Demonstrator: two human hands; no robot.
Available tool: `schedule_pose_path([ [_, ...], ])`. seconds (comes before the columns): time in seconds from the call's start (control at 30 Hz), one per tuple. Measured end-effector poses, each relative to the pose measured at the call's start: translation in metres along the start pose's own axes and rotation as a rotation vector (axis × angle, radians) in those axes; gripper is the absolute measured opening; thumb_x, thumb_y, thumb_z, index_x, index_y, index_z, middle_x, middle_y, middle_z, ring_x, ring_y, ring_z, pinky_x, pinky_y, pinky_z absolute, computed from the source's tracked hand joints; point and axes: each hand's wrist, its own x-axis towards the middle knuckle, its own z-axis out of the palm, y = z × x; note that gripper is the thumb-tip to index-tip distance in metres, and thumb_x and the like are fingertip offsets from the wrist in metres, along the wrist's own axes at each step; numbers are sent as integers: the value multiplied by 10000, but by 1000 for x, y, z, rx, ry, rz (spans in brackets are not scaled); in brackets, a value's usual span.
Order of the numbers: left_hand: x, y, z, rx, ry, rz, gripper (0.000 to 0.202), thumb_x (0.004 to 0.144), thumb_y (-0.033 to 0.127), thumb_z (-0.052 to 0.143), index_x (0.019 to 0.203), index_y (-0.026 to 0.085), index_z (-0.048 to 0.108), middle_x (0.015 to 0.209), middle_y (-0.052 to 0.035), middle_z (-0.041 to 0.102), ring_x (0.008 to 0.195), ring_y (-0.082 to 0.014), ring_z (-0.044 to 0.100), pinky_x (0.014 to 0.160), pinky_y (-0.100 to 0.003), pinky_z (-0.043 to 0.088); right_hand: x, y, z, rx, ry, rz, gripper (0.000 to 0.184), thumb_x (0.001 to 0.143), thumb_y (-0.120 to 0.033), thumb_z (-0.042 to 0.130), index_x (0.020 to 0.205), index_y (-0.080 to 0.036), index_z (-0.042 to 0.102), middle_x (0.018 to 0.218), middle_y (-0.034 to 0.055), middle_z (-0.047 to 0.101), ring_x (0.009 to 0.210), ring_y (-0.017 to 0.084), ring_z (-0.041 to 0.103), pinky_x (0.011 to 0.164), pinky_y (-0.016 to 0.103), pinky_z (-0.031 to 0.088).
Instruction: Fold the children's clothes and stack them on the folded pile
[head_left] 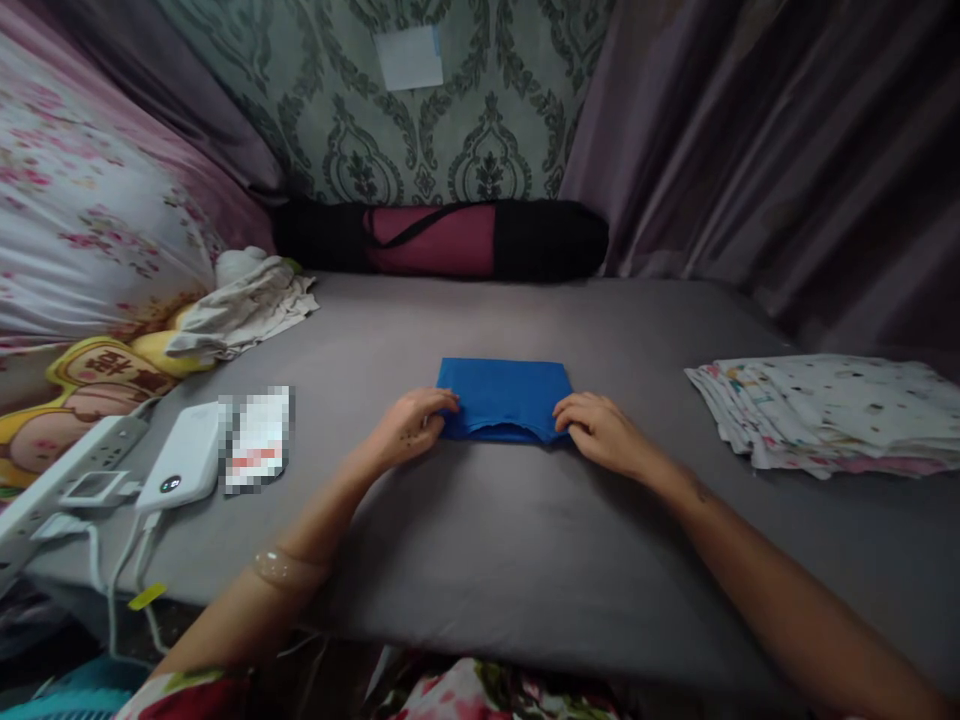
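Note:
A blue piece of folded fabric (506, 392) lies flat in the middle of the grey-covered surface (480, 540), its near edge slightly raised in a bow. My left hand (415, 428) pinches its near left corner, fingers curled over the cloth. At the near right corner, my right hand (596, 430) grips the fabric between thumb and fingers. The far edge rests straight on the surface. Whether the blue item is a bag or a plain cloth, I cannot tell.
To the right lies a stack of patterned white cloths (832, 410). A white power bank (187, 455), a blurred white packet (257, 440) and a power strip (71, 485) with cables sit at left. Behind are a crumpled cloth (240, 305) and a long black-and-maroon bag (442, 240).

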Motion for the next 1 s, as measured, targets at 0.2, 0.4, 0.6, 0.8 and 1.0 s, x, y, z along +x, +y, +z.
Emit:
schedule_pose_path([
  [0.2,46,23,38,230,61,-97,415,948,251,331,1288,119,529,1382,-118,536,1338,-209,427,1128,-363,310,54,-18,33,-126,140,145,456,932,-209,315,1335,-148,521,1465,97,435,1361,226,361,1123,418,269],
  [0.4,61,21,64,491,-59,-164,558,987,388,252,1454,101,356,1539,-136,306,1446,-267,209,1182,-442,143,73,-33,60,-268,31,213,556,944,-300,324,1477,-142,338,1575,113,209,1447,285,152,1155,521,137],
  [0.6,57,12,69,531,-62,-160,583,985,417,220,1476,120,321,1553,-148,264,1446,-301,193,1153,-551,132,71,-33,67,-304,21,232,554,944,-341,335,1483,-210,346,1566,115,240,1427,339,196,1121,604,142],
  [0.8,64,16,60,510,-125,-168,570,978,402,261,1462,111,340,1537,-159,303,1419,-321,257,1128,-561,200,77,-34,59,-274,-62,264,548,945,-351,324,1471,-204,369,1559,119,256,1423,344,205,1112,618,153],
  [1.0,77,15,53,488,-35,-132,505,975,333,258,1406,127,422,1498,-127,391,1415,-271,280,1159,-515,156,85,-29,52,-276,-9,191,563,934,-275,290,1473,-118,342,1551,119,275,1437,269,194,1157,543,95],
])
